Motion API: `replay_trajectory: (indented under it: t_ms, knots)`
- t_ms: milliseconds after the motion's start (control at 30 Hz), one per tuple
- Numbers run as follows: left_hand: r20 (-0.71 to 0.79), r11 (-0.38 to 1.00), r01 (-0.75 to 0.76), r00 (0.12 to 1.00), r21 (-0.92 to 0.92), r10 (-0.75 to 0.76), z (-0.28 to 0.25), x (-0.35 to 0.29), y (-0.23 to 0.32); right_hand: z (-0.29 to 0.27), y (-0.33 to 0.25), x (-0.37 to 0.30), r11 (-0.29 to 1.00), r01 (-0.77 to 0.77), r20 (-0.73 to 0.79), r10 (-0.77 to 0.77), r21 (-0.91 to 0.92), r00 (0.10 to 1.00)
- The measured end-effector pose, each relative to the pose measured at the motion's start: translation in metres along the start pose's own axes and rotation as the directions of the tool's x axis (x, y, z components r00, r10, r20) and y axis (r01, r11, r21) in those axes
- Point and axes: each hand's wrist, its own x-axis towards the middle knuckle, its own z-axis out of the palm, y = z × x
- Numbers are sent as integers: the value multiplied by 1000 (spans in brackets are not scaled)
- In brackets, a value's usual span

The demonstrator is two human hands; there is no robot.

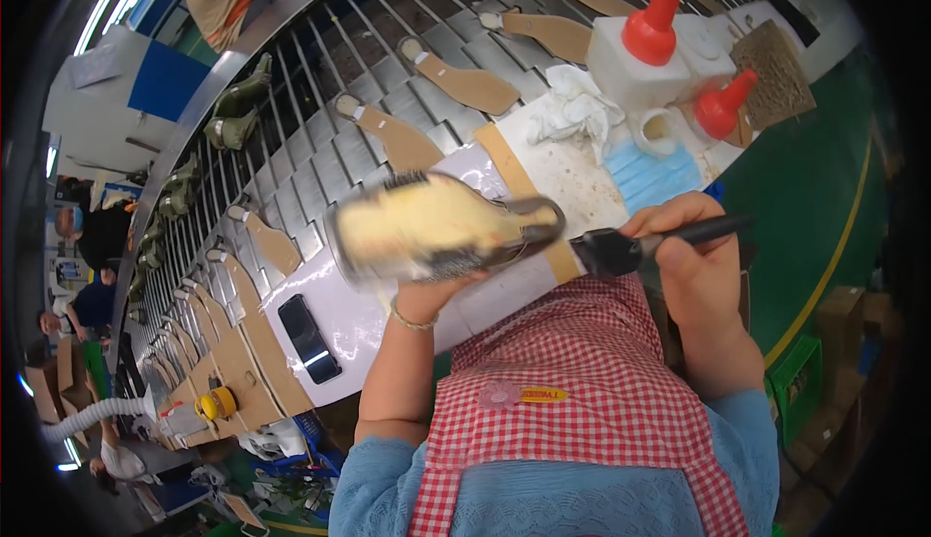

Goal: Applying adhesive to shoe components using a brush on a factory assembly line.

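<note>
A shoe upper on its last point(436, 222) lies bottom-up across my left hand point(438, 293), its cream underside facing me and its dark edge blurred by motion. My left fingers are mostly hidden beneath it, closed round its near side. My right hand point(693, 256) grips the handle of a black brush point(613, 251), whose head is close to the narrow heel end of the shoe. Whether the brush touches the shoe I cannot tell. Below both hands is a white work board point(465, 316) with tan tape strips.
Several tan insoles point(464, 81) rest on the slatted metal conveyor point(325, 164). A black phone point(308, 338) lies at left. White bottles with red cone caps point(652, 28), a crumpled white cloth point(579, 110), an open white bottle point(658, 133) and a blue cloth point(652, 180) are at right.
</note>
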Motion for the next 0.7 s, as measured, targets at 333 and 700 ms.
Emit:
replay_trajectory:
  t_ms: [333, 700]
  knots:
    - [537, 511, 616, 783, -599, -314, 2, -6, -8, 16, 22, 17, 951, -183, -28, 196, 249, 980]
    - [626, 673, 508, 775, -538, -85, 9, -2, 15, 28, 14, 9, 692, 447, 328, -308, -567, 893]
